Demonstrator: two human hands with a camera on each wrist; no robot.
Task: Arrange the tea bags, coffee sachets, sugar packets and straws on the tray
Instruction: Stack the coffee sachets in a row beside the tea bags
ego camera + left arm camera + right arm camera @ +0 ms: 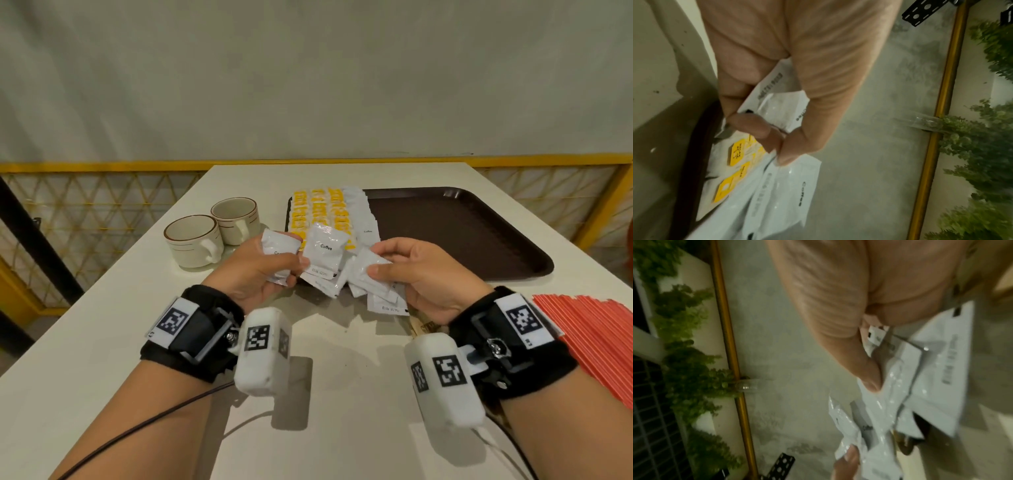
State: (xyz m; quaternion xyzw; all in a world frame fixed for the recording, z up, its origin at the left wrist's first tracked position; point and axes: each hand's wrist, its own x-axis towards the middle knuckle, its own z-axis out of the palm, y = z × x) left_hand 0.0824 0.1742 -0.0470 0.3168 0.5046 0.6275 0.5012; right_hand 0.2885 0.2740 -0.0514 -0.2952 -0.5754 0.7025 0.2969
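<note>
Left grip point(265, 267) pinching coffee sachets point(323, 250) — right grip point(418, 274) pinching more sachets point(371, 274), above tray point(462, 233) edge.

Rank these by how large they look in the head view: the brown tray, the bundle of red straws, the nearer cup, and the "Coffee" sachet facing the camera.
1. brown tray
2. bundle of red straws, cut off by the frame edge, so partly unsure
3. nearer cup
4. "Coffee" sachet, though it is raised nearer the camera
</note>
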